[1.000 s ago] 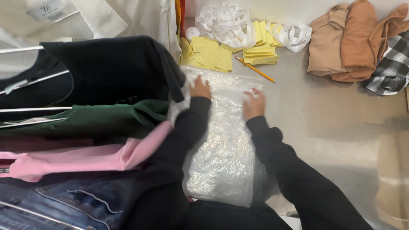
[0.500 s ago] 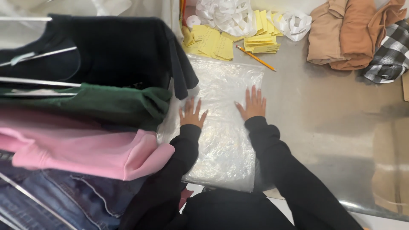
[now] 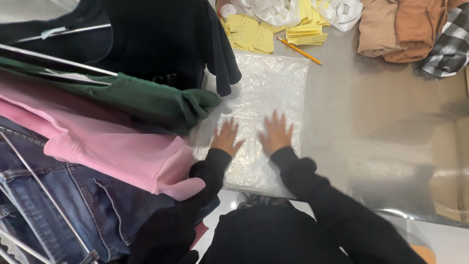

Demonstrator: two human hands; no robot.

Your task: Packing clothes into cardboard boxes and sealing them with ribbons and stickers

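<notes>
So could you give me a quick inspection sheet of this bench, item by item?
Surface: grey shiny metal table, reflective, bare on the right side.
Job's things: clear crinkled plastic bag lying flat on the table.
Clutter: yellow paper slips, orange pencil, white ribbon bundle, folded tan cloths, a checked black-and-white cloth.
Hands: left hand and right hand both flat on the bag, fingers spread, holding nothing.
Cables: nothing seen.
Surroundings: hanging black shirt, green garment, pink sweatshirt and blue jeans on the left.
</notes>
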